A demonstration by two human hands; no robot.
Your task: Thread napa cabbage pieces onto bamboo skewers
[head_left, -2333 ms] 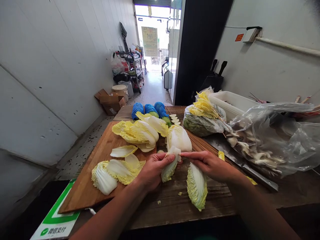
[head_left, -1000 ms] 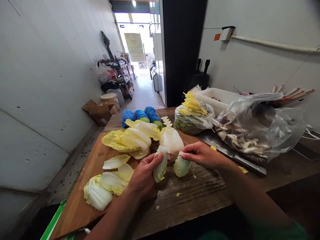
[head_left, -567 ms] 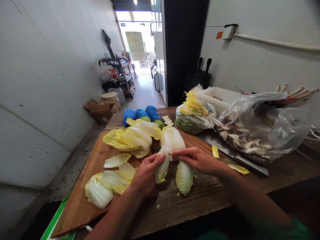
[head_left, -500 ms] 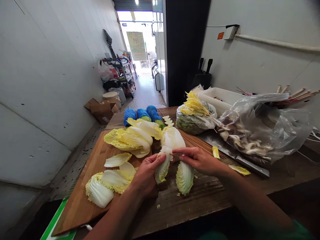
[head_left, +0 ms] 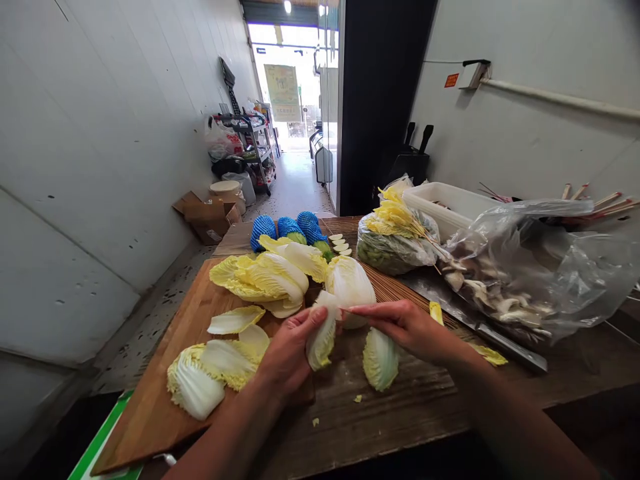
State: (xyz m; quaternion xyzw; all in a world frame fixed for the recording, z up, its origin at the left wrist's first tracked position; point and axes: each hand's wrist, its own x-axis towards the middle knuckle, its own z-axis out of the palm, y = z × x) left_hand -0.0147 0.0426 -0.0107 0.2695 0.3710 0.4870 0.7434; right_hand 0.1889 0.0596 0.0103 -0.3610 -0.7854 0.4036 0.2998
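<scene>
My left hand (head_left: 295, 340) is closed on a pale napa cabbage leaf (head_left: 323, 337), held up in front of me with its white end on top. My right hand (head_left: 400, 323) pinches a thin skewer (head_left: 345, 309) against the leaf's white part; most of the skewer is hidden by the fingers. Just behind the hands lies a napa cabbage (head_left: 350, 283). Below my right hand a loose cabbage leaf (head_left: 381, 360) rests on the table. More cabbage leaves (head_left: 265, 277) are heaped on the wooden cutting board (head_left: 150, 407) to the left.
A knife (head_left: 510, 347) lies at the right, beside a bundle of thin sticks (head_left: 387, 287). Beyond it are a clear bag of mushrooms (head_left: 490, 300), a white bin (head_left: 445, 210) and a bag with skewered yellow leaves (head_left: 395, 213). Vegetables in blue netting (head_left: 263, 230) sit at the far edge.
My right hand has shifted slightly right relative to the leaf, which both hands still work on. The whole view has moved a little with my head.
</scene>
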